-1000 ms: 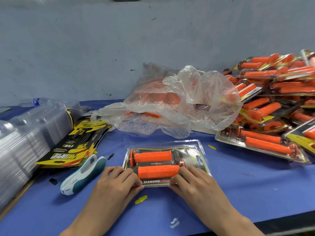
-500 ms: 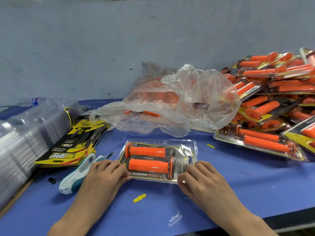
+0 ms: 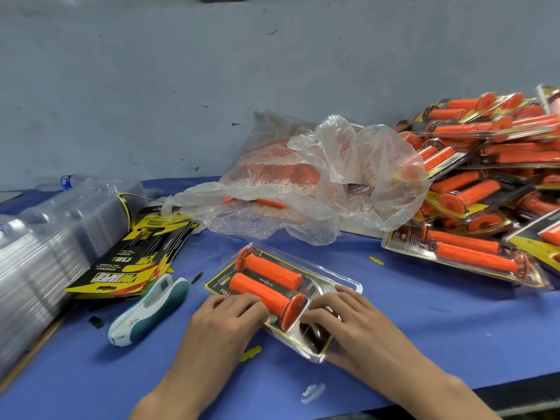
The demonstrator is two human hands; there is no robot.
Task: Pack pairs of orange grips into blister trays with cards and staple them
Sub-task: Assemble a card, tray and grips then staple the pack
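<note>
Two hands hold one blister tray [image 3: 345,287] on the blue table [image 3: 439,328]: the left hand [image 3: 230,316] curls its fingers on the near left edge, and the right hand [image 3: 344,321] curls its fingers over the near right end. Inside the tray, two orange grips [image 3: 272,275] lie side by side, slanted. A white and teal stapler [image 3: 148,307] lies just left of the left hand, with yellow and black cards [image 3: 130,259] beyond it, a plastic bag [image 3: 318,189] behind and finished packs [image 3: 485,177] piled far right.

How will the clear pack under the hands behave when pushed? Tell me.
The blister pack probably slides easily: smooth plastic on flat cloth. Its thin rim likely flexes. The orange grips sit nested, so rolling seems unlikely.
</note>
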